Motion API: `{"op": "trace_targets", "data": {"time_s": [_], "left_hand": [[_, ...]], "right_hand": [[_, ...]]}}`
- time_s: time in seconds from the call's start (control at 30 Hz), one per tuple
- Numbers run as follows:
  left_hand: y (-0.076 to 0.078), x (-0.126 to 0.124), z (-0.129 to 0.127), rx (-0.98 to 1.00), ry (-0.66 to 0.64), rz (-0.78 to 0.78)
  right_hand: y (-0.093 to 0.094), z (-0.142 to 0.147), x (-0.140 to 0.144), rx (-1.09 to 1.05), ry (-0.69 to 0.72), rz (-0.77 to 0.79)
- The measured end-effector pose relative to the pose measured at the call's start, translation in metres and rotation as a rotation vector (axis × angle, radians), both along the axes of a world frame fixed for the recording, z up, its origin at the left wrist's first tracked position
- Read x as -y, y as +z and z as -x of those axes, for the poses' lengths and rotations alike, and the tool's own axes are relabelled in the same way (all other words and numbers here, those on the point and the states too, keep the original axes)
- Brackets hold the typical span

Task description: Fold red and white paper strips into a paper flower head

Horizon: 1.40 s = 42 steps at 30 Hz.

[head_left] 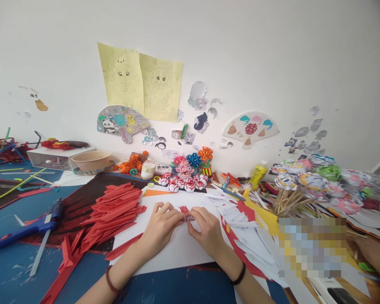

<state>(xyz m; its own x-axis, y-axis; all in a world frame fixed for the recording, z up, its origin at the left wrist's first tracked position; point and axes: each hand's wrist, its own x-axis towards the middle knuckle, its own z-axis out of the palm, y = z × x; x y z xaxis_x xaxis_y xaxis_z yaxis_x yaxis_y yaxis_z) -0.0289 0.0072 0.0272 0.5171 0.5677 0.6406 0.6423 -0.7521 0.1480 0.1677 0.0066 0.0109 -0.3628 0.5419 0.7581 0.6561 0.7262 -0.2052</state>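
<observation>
Under the grip spreads the white sheet (180, 252), reaching out past the fingertips and back toward the wrists. Off to the left of the grip, here's the heap of red folded strips (115, 211), most slanting up and away to the right, and the left hand (162, 223) is clearly the nearer one. Over on the other side, the white folded strips (245, 236) fan out right of the grip, nearer the right hand (206, 231). And dead centre, the smallest player: a little red folded piece (184, 209), right at the meeting fingertips, its red end poking out beyond them, away from the body. Both hands pinch it, thumbs and forefingers drawn nearly together, no real gap showing. Its near end disappears behind the fingers, so its full long axis can't be read, nor what the whitish bit at the pinch belongs to. The palms are turned out of sight, and both forearms run off the bottom edge.
</observation>
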Motion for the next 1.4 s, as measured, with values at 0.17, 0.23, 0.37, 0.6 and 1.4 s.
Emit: {"op": "trace_targets", "data": {"time_s": [0.17, 0.23, 0.37, 0.6, 1.4], "left_hand": [[-0.004, 0.001, -0.002, -0.044, 0.002, -0.026], [-0.005, 0.002, -0.003, -0.055, 0.001, -0.032], [-0.008, 0.005, -0.009, -0.041, 0.053, -0.05], [-0.015, 0.007, -0.019, 0.001, 0.174, -0.121], [-0.021, -0.003, -0.009, -0.272, 0.006, -0.255]], "right_hand": [[-0.003, 0.003, 0.0, -0.03, -0.024, -0.019], [-0.004, 0.004, 0.0, -0.054, -0.026, -0.028], [-0.007, 0.006, 0.0, -0.045, -0.019, -0.025], [-0.008, 0.007, -0.002, -0.058, 0.04, 0.013], [-0.017, 0.0, -0.006, 0.23, -0.011, -0.019]]}}
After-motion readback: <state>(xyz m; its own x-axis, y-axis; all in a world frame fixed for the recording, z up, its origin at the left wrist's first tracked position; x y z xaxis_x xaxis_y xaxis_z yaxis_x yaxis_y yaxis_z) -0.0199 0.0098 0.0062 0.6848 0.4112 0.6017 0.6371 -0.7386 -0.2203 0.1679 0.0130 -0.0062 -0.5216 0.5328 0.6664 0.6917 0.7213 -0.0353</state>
